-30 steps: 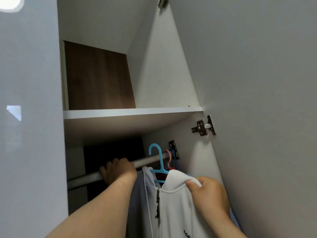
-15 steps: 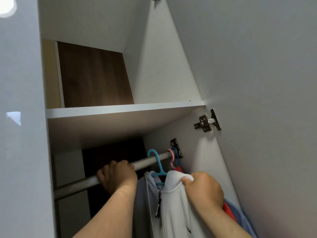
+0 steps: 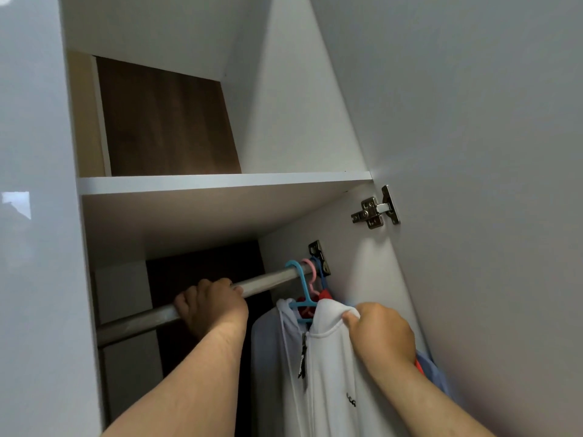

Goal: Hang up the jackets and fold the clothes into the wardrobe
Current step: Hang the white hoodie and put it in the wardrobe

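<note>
At the far left stands a glossy grey panel (image 3: pixel 34 247) of the wardrobe. Beside it, a white shelf (image 3: pixel 220 182) runs across the opening, with a brown back board above it. Under the shelf a metal rail (image 3: pixel 142 320) slopes up to the right. The left hand (image 3: pixel 214 305) is clenched round this rail, fingers curled over the top.

Further right along the rail, a blue hanger (image 3: pixel 302 283) and a pink hanger (image 3: pixel 312 272) hook on close to the rail's bracket. The white jacket (image 3: pixel 331 357) hangs on the blue hanger, inside the wardrobe, its zip pull (image 3: pixel 303 357) dangling at the front. The right hand (image 3: pixel 383 334) pinches the jacket at the shoulder, near the collar, thumb on top of the cloth.

Behind the jacket show a red garment (image 3: pixel 326 294) and a blue garment (image 3: pixel 437 370). Above them a metal hinge (image 3: pixel 373 211) joins the open right door (image 3: pixel 489 184).
</note>
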Motion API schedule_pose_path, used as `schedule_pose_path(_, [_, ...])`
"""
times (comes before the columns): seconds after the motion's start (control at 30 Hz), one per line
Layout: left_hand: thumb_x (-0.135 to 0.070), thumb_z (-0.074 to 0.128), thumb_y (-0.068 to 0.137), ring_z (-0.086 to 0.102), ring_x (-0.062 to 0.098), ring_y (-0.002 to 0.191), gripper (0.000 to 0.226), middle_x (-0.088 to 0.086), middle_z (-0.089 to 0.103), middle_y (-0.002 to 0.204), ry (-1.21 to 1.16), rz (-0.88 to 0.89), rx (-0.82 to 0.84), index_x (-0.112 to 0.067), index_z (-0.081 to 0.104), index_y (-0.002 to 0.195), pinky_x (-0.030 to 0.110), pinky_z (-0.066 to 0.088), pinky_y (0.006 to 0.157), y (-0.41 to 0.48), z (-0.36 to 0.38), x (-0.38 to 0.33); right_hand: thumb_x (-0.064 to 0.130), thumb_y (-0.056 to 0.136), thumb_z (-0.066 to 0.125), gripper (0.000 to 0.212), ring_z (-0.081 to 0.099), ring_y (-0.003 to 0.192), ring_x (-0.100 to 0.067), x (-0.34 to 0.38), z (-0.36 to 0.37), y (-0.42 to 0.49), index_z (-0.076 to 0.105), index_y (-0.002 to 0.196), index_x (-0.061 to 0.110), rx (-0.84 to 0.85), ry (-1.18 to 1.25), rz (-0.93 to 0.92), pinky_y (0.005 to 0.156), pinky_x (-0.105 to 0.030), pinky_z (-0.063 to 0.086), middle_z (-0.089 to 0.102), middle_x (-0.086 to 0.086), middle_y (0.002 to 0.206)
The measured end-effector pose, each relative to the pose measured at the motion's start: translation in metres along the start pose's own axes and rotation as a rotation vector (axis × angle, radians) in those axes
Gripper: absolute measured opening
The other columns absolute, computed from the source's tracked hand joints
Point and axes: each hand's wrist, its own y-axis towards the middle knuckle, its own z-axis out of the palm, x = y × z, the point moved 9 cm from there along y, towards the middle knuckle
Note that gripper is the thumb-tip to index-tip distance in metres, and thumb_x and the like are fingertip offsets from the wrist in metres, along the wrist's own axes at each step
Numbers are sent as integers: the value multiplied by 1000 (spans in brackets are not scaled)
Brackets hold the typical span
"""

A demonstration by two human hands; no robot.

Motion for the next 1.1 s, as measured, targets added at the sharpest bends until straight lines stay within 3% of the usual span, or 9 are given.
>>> schedule_pose_path(0.07, [-43,43,98,45,23,116,28,0,59,115,17,-1,-3,-34,65,112,40,22,107,2,1,1,52,97,41,30,64,90,-25,6,6,-6,61,114,37,3,-117,-126,65,-32,39,70,3,96])
schedule_pose_path(0.17, [-42,40,99,44,23,118,30,1,58,117,48,8,-11,-33,65,113,41,19,111,2,4,0,48,99,40,46,63,105,-21,6,14,-18,37,145,44,30,-130,-210,78,-32,46,68,6,116])
schedule_pose_path(0.3, [-43,41,98,32,27,136,38,5,50,137,65,38,-27,-29,54,131,46,3,120,-7,11,-5,38,97,49,56,55,118,-19,3,14,-34,33,150,34,43,69,-229,95,-31,43,57,6,129])
schedule_pose_path(0.37, [-48,39,98,9,30,148,55,11,26,157,-2,40,20,-25,34,148,47,-1,121,-19,20,-13,37,95,53,63,49,122,-18,1,12,-47,28,152,30,56,92,-239,101,-29,40,50,5,132])
schedule_pose_path(0.43, [-50,40,98,-1,30,150,64,12,8,163,-144,77,83,-22,22,153,46,4,122,-44,32,-28,38,94,53,66,43,126,-18,1,7,-57,26,153,27,60,76,-244,106,-29,37,44,4,135])
schedule_pose_path(0.53, [-47,50,93,13,28,149,64,11,25,158,-323,152,160,-19,34,148,41,22,117,-92,43,-35,35,93,53,63,38,130,-19,3,-3,-68,31,150,22,63,90,-234,111,-29,32,42,2,143])
schedule_pose_path(0.6, [-45,54,92,17,24,148,63,4,33,155,-358,176,216,-20,36,146,38,24,116,-119,44,-26,34,92,52,62,39,132,-19,4,-13,-76,33,149,21,67,79,-229,111,-30,32,43,3,145])
schedule_pose_path(0.77, [-45,56,91,9,20,150,68,-1,21,161,-285,342,394,-23,29,149,35,20,119,-174,29,-25,36,93,48,66,26,144,-17,-2,-31,-102,25,153,23,132,-24,-212,118,-33,21,30,3,157])
schedule_pose_path(1.1, [-50,57,90,12,8,148,73,-13,20,160,-395,439,328,-35,23,152,23,13,114,-237,-51,21,36,95,51,58,20,148,-14,17,-69,-170,34,150,25,184,34,-346,119,-32,17,28,4,159])
